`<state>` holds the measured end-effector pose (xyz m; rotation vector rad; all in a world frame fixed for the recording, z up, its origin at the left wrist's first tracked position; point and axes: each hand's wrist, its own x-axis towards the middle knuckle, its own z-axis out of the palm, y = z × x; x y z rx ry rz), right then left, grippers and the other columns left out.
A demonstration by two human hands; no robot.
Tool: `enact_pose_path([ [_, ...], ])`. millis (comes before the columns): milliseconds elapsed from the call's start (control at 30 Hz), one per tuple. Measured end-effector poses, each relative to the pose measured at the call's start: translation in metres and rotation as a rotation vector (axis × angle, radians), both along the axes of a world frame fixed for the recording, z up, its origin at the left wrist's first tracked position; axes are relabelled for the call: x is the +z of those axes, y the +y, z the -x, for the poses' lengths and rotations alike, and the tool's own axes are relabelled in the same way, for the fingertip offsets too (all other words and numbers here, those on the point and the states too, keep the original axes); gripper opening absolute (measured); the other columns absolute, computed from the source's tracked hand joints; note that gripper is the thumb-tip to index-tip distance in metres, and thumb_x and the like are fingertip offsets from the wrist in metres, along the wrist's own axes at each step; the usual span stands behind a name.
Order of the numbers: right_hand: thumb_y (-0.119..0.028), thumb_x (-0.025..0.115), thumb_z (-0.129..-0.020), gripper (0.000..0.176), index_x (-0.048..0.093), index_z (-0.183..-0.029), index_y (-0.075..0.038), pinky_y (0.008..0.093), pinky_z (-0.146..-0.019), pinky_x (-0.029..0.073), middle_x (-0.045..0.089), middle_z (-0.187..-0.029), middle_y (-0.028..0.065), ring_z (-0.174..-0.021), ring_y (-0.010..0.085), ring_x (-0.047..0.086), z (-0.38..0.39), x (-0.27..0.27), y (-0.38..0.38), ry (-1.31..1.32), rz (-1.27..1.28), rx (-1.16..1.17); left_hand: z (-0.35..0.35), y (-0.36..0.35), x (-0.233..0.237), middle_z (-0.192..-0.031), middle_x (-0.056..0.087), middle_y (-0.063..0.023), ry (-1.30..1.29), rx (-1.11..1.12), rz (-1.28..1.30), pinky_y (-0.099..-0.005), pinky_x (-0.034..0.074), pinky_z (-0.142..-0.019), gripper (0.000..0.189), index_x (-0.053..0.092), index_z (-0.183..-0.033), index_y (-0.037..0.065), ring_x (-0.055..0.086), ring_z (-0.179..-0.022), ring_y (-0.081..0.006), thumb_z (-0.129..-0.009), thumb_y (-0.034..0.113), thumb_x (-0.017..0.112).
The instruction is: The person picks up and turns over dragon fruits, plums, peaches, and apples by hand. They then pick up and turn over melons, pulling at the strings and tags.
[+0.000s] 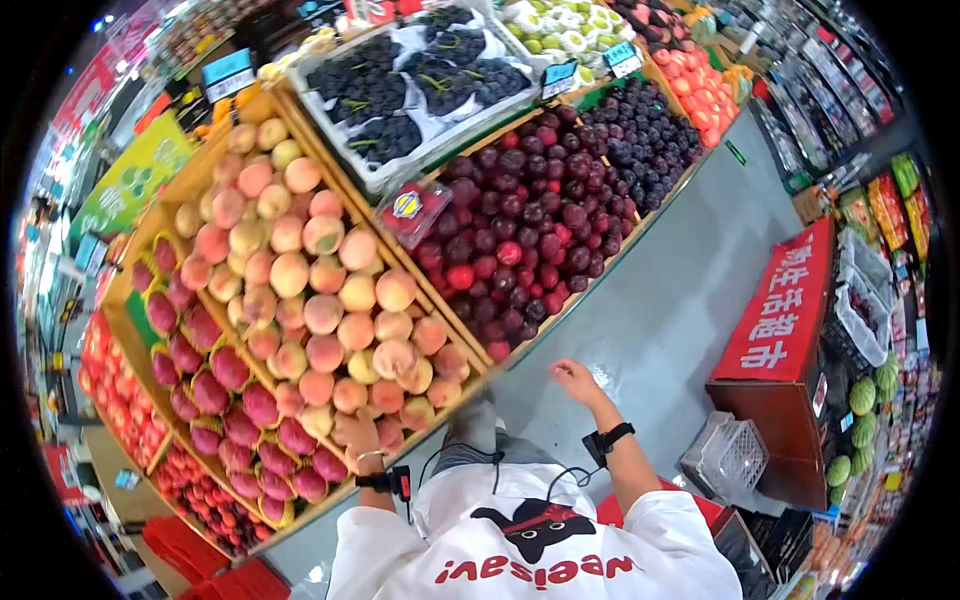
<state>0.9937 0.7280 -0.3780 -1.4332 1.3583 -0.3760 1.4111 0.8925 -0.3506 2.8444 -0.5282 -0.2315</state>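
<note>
My left hand [357, 432] reaches over the front edge of the peach bin, its fingers stretched out and touching the peaches [324, 313] nearest me. No fruit shows lifted in it. My right hand [575, 381] is held out over the grey floor, just off the front of the plum bin. Its fingers are loosely bent and apart, with nothing visible in them. Dark red plums [530, 210] lie heaped ahead of that hand, with a clear plastic box [412, 210] at their left edge. Left of the peaches sit pink-red fruits [240, 428] in yellow foam nets.
A white crate [375, 178] of black grapes stands behind. Smaller dark plums [645, 135] fill the bin farther right. To my right are a brown counter with a red banner [775, 310], a clear basket [727, 450] and several watermelons [863, 430].
</note>
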Motion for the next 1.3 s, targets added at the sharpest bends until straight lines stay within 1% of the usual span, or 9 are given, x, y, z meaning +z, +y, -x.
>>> enact_pose_path([
  [300,-0.010,0.057,-0.088,0.021,0.060,-0.107,-0.002,0.0362,-0.083,0.048,0.062,-0.106,0.0149,-0.096,0.0272,0.060,-0.018,0.099,-0.151,0.149,0.227,0.114,0.013,-0.015,-0.010,-0.102,0.055,-0.0228,-0.152,0.093,-0.411,-0.0475,0.048,-0.078,0.036,0.049,-0.110,0.000,0.056,-0.094,-0.0394,-0.082,0.023,0.051],
  [533,-0.005,0.062,-0.076,0.037,0.055,-0.112,-0.004,0.0434,-0.087,0.045,0.059,-0.107,0.0177,-0.100,0.0371,0.056,-0.041,0.130,-0.257,0.346,0.770,-0.029,0.003,-0.004,-0.030,-0.121,0.047,-0.0301,-0.173,0.139,-0.250,-0.0534,0.039,-0.094,0.048,0.047,-0.124,0.002,0.045,-0.112,-0.0471,-0.081,0.022,0.053],
  [700,-0.022,0.062,-0.084,0.055,0.043,-0.134,-0.009,0.0492,-0.110,0.022,0.040,-0.141,0.0139,-0.135,0.0312,0.031,-0.056,0.121,-0.337,0.583,0.988,-0.020,0.011,-0.009,-0.033,-0.122,0.047,-0.0279,-0.329,0.189,-0.116,-0.0533,0.038,-0.094,0.051,0.048,-0.123,0.002,0.044,-0.112,-0.0461,-0.077,0.022,0.056],
  [800,-0.032,0.057,-0.089,0.057,0.039,-0.139,-0.010,0.0527,-0.111,0.019,0.034,-0.145,0.0163,-0.137,0.0339,0.028,-0.050,0.109,-0.398,0.624,0.964,-0.089,0.012,-0.007,-0.026,-0.132,0.039,-0.0286,-0.076,0.279,-0.081,-0.0520,0.037,-0.098,0.059,0.044,-0.131,0.005,0.040,-0.119,-0.0464,-0.078,0.024,0.060],
  [900,-0.034,0.055,-0.091,0.056,0.039,-0.139,-0.010,0.0536,-0.110,0.020,0.034,-0.145,0.0175,-0.135,0.0359,0.030,-0.047,0.092,-0.439,0.528,0.891,-0.099,0.002,0.053,-0.088,-0.131,0.040,-0.0274,-0.334,0.017,-0.097,-0.0493,0.038,-0.099,0.060,0.042,-0.131,0.000,0.043,-0.118,-0.0422,-0.076,0.012,0.063],
  [1000,-0.031,0.057,-0.089,0.055,0.041,-0.135,-0.007,0.0533,-0.109,0.021,0.041,-0.138,0.0171,-0.131,0.0369,0.035,-0.041,0.075,-0.460,0.492,0.906,0.000,0.047,0.003,-0.014,-0.129,0.041,-0.0254,0.026,0.495,0.361,-0.0457,0.039,-0.098,0.057,0.041,-0.130,-0.002,0.044,-0.118,-0.0391,-0.078,0.007,0.062],
  [1100,-0.024,0.059,-0.085,0.049,0.046,-0.129,-0.005,0.0517,-0.108,0.023,0.047,-0.129,0.0160,-0.128,0.0366,0.037,-0.044,0.079,-0.459,0.419,0.932,-0.060,0.097,-0.056,0.020,-0.122,0.047,-0.0190,-0.185,0.507,0.830,-0.0420,0.042,-0.093,0.034,0.049,-0.116,-0.002,0.048,-0.111,-0.0310,-0.083,0.002,0.053],
  [1267,-0.012,0.059,-0.078,0.033,0.056,-0.111,-0.005,0.0500,-0.100,0.031,0.052,-0.120,0.0160,-0.113,0.0362,0.046,-0.044,0.091,-0.477,0.347,1.016,-0.121,0.137,-0.159,0.068,-0.101,0.058,-0.0122,-0.406,0.045,0.484,-0.0378,0.043,-0.088,0.012,0.060,-0.090,-0.001,0.053,-0.097,-0.0291,-0.079,-0.002,0.054],
  [1300,-0.010,0.058,-0.077,0.031,0.057,-0.107,-0.005,0.0498,-0.098,0.032,0.053,-0.118,0.0160,-0.110,0.0360,0.047,-0.043,0.091,-0.484,0.334,1.012,-0.138,0.152,-0.216,0.111,-0.103,0.059,-0.0131,-0.300,-0.132,0.713,-0.0364,0.043,-0.086,0.012,0.061,-0.087,0.000,0.053,-0.099,-0.0293,-0.076,-0.002,0.057],
])
